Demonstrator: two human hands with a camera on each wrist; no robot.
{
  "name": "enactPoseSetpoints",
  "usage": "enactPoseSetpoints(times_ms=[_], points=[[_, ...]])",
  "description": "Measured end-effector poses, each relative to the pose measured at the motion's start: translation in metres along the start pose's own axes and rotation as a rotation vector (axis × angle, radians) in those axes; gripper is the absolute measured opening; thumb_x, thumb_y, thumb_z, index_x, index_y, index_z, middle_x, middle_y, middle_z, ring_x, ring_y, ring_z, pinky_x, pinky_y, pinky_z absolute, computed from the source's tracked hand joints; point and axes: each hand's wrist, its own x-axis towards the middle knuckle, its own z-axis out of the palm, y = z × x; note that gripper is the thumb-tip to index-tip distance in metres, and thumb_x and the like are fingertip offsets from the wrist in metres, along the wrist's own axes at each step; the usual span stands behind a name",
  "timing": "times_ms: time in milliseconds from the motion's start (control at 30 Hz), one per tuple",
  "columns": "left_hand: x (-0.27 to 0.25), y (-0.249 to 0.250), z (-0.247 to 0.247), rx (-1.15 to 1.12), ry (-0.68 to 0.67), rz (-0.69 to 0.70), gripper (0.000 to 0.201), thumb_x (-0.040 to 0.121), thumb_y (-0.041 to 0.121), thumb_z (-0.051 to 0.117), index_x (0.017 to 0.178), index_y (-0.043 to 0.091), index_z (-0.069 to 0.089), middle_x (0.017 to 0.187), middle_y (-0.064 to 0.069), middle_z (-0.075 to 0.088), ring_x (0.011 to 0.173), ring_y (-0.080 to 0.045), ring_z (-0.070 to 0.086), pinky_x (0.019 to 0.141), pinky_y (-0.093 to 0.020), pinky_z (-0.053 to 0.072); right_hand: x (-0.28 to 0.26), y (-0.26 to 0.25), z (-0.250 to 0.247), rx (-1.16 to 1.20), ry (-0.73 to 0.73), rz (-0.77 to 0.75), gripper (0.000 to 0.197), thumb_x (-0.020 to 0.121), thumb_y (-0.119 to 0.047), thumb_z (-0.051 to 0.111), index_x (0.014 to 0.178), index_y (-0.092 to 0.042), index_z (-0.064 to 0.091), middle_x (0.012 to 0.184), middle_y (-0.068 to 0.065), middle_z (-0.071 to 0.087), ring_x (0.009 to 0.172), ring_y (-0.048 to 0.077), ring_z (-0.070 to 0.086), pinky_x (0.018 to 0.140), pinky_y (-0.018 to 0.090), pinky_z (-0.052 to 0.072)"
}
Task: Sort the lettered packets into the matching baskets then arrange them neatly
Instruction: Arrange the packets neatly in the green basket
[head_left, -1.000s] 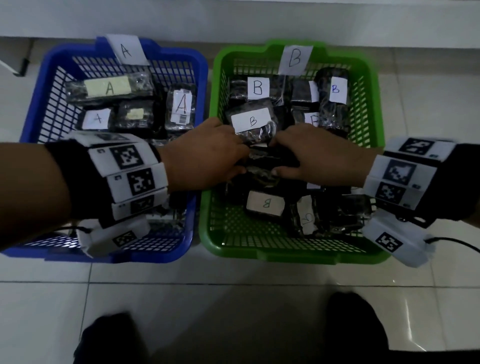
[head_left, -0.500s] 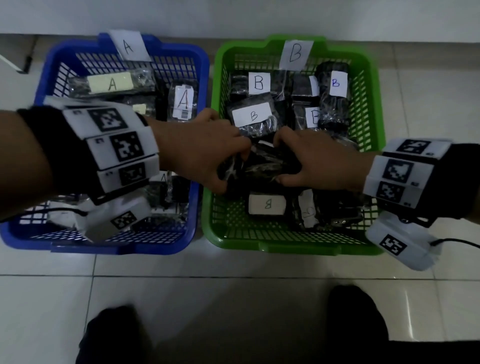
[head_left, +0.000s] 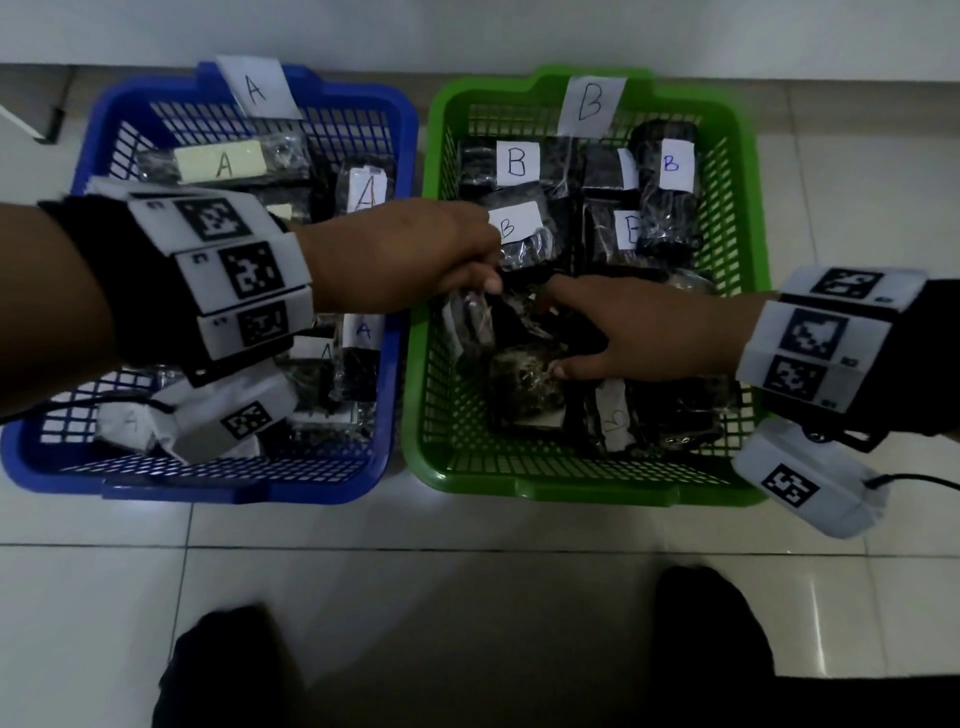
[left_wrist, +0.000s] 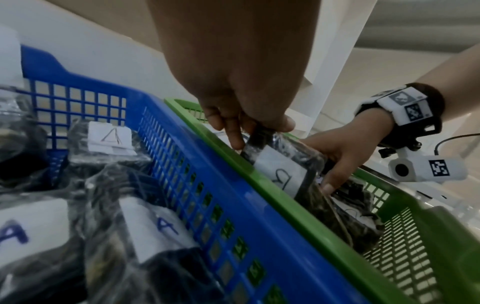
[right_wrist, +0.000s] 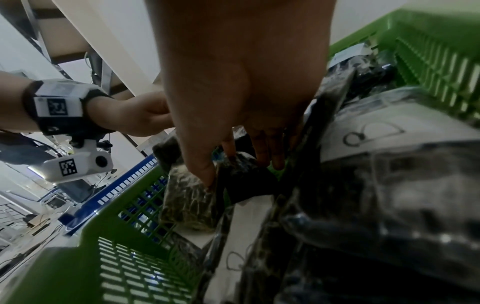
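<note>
Pinching a soft, crinkly B packet (left_wrist: 281, 170) by its top edge, the left hand (head_left: 410, 254) lifts it over the green basket (head_left: 748, 218); the right hand (head_left: 639, 332), fingers extended, steadies neighbouring slippery packets.

We see a blue basket (head_left: 400, 291) tagged A and a green basket (head_left: 748, 218) tagged B, side by side on the floor, each holding black plastic-wrapped packets (head_left: 670, 197) with matching white lettered labels.
</note>
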Motion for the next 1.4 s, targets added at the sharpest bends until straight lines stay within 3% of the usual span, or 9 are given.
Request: enactPoseSetpoints(times_ms=[133,333,467,633,833,1033,1100,1267,1400], points=[[0.01,0.001,0.006,-0.033,0.104,-0.193,0.03,0.098,0.037,0.037,0.091,0.011,0.051,0.087,0.0,0.047,0.078,-0.016,0.045,0.068,-0.025,0.027,-0.002,-0.002,-0.008,-0.028,-0.056,0.01,0.051,0.087,-0.039,0.059,0.129,-0.023,0.036,0.113,0.005,0.053,0.095,0.024,0.054,0.084,0.04,0.048],[0.034,0.005,-0.006,-0.019,0.087,-0.344,0.048,0.098,0.043,0.037,0.082,0.002,0.056,0.071,-0.01,0.05,0.061,-0.02,0.044,0.052,-0.03,0.026,-0.003,-0.009,-0.017,0.11,-0.036,0.04,0.024,0.085,-0.045,0.057,0.1,-0.026,0.053,0.105,-0.003,0.055,0.096,0.02,0.055,0.085,0.036,0.047],[0.033,-0.002,-0.023,-0.094,-0.09,-0.367,0.047,0.086,0.055,0.047,0.073,0.011,0.056,0.06,-0.003,0.06,0.054,-0.013,0.051,0.051,-0.011,0.034,-0.006,-0.012,-0.004,0.104,-0.025,0.04,0.038,0.076,-0.058,0.06,0.096,-0.027,0.051,0.101,-0.002,0.046,0.09,0.017,0.05,0.079,0.034,0.046],[0.031,-0.006,-0.045,-0.209,-0.383,-0.393,0.045,0.069,0.06,0.056,0.078,0.015,0.058,0.067,0.006,0.072,0.058,-0.006,0.059,0.066,-0.027,0.046,-0.007,-0.009,-0.003,0.201,0.01,0.005,0.029,0.077,-0.04,0.071,0.093,-0.02,0.058,0.092,-0.013,0.046,0.091,0.014,0.051,0.076,0.021,0.042],[0.031,-0.004,-0.04,-0.274,-0.319,-0.432,0.023,0.086,0.035,0.061,0.081,0.013,0.055,0.075,-0.001,0.073,0.063,-0.004,0.066,0.072,-0.03,0.048,-0.001,-0.007,0.005,0.189,0.008,0.091,0.067,0.082,-0.036,0.069,0.138,-0.022,0.035,0.132,0.002,0.051,0.113,0.019,0.052,0.088,0.026,0.044],[0.029,0.0,-0.039,-0.283,-0.279,-0.465,0.022,0.09,0.032,0.057,0.078,0.014,0.051,0.082,-0.005,0.073,0.074,-0.011,0.071,0.075,-0.034,0.05,-0.005,-0.008,0.016,0.268,0.167,0.001,0.06,0.075,-0.01,0.075,0.127,-0.02,0.045,0.121,-0.003,0.041,0.112,0.016,0.044,0.091,0.024,0.04],[0.027,0.0,-0.038,-0.312,-0.245,-0.477,0.023,0.092,0.031,0.054,0.079,0.012,0.051,0.083,-0.005,0.071,0.072,-0.01,0.071,0.075,-0.033,0.052,-0.006,-0.011,0.016,0.237,0.303,-0.053,0.06,0.071,0.004,0.071,0.121,-0.019,0.046,0.121,-0.001,0.038,0.106,0.021,0.049,0.086,0.037,0.047],[0.02,-0.002,-0.044,-0.544,-0.146,-0.51,0.026,0.095,0.018,0.047,0.07,0.016,0.053,0.072,0.002,0.067,0.06,-0.011,0.068,0.057,-0.019,0.054,-0.003,-0.007,0.019,0.171,0.158,0.059,0.077,0.076,-0.016,0.076,0.138,-0.016,0.031,0.129,0.007,0.035,0.111,0.021,0.045,0.084,0.023,0.038],[0.017,-0.004,-0.053,-0.564,-0.149,-0.532,0.027,0.096,0.015,0.042,0.071,0.015,0.054,0.077,-0.01,0.067,0.056,-0.011,0.064,0.061,-0.02,0.055,0.004,-0.003,0.016,0.088,0.149,0.071,0.054,0.078,-0.021,0.073,0.126,-0.012,0.048,0.12,0.009,0.051,0.107,0.022,0.05,0.083,0.027,0.039]])
